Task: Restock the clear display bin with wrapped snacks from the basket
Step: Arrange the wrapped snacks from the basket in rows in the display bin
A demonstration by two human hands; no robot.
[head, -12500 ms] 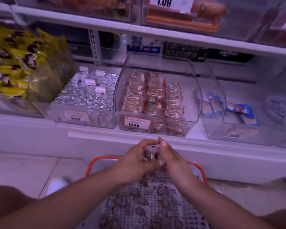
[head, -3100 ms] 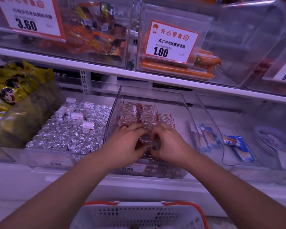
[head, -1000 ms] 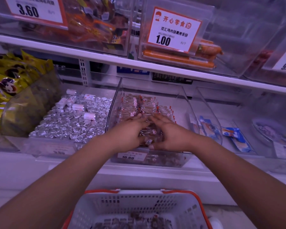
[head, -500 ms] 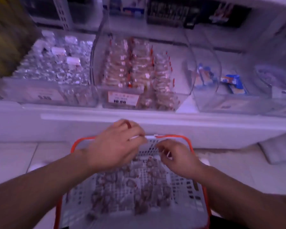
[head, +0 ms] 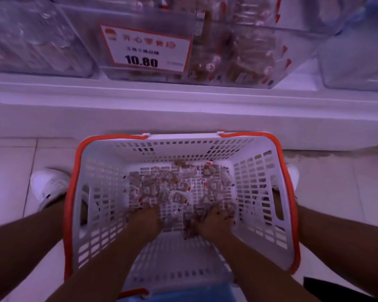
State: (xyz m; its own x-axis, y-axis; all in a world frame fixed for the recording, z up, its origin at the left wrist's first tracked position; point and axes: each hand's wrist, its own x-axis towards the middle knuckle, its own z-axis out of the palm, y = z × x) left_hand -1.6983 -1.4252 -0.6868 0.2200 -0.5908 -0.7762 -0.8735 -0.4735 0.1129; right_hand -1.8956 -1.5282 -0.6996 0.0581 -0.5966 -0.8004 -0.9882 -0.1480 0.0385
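Both hands are lowered into the white basket (head: 258, 184), down among the wrapped snacks (head: 175, 188) scattered over its slotted floor. The left hand (head: 145, 219) is laid palm-down on the left part of the pile, its fingertips buried among the wrappers; whether anything is gripped there cannot be told. The right hand (head: 214, 221) is set on the right part of the pile, with a clump of snacks bunched against and beneath its fingers, but whether the fingers are curled round them cannot be told, since the view is blurred.

The basket is rimmed in orange and is placed on the pale tiled floor (head: 11, 162), just in front of the white shelf base (head: 183, 105). A white shoe (head: 47, 185) is seen just left of the basket, and part of another shoe (head: 291, 173) is seen behind its right wall.

On the shelf above, the clear display bin (head: 238, 51) is seen from its front, with rows of the same snacks stacked inside. A price card (head: 147, 49) marked 10.80 is fixed to its front face. Another clear bin (head: 37, 38) is placed just left of it, and a further bin (head: 356, 51) stands to its right.
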